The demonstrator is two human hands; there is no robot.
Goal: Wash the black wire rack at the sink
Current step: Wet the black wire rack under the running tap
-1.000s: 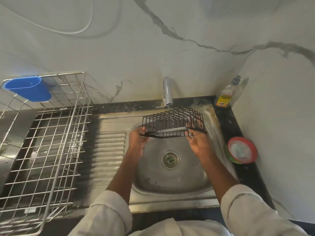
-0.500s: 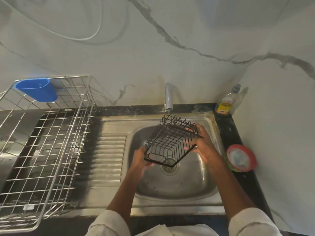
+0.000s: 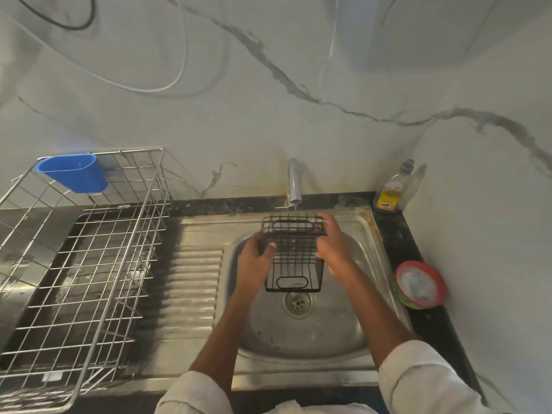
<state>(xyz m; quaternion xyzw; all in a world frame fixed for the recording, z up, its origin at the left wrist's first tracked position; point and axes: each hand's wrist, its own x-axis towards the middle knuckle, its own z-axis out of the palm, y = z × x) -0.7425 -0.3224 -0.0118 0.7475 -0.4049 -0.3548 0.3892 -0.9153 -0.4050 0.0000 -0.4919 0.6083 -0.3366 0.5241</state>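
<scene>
Sink: the round shiny steel sink bowl (image 3: 343, 330) sits in the dark stone worktop (image 3: 397, 234), with a flat ribbed draining part to its left.
Big basket: a silver wire dish basket (image 3: 98, 264) stands on the far left, well apart from the sink bowl, with a blue plastic cup (image 3: 73, 173) hooked on its back edge.
Rack: the black wire rack (image 3: 294, 253) is held up in the air over the sink bowl, just above the drain hole (image 3: 297, 300). It touches nothing but the hands.
Rack long way: its long side runs from the wall toward the person. The far end sits right under the tap (image 3: 294, 182), and the near end, with a rounded loop, hangs over the drain.
Water: I cannot tell if water is running.
Left hand: the left hand (image 3: 258, 264) is on the rack's left side, thumb curled over a wire, so its fingers are holding the rack.
Right hand: the right hand (image 3: 334, 246) is on the rack's right side, a bit farther back, and its fingers are wrapped round the top edge.
Which hand is nearer: both hands are on the rack, one on each side.
Next move: I think the rack must be turned between the two hands so each side goes under the tap.
Soap: a clear bottle with a yellow label (image 3: 391, 192) stands in the back right corner, nearer the right hand.
Small dish: a red-rimmed round dish (image 3: 421, 283) sits on the worktop to the right of the sink bowl.
</scene>
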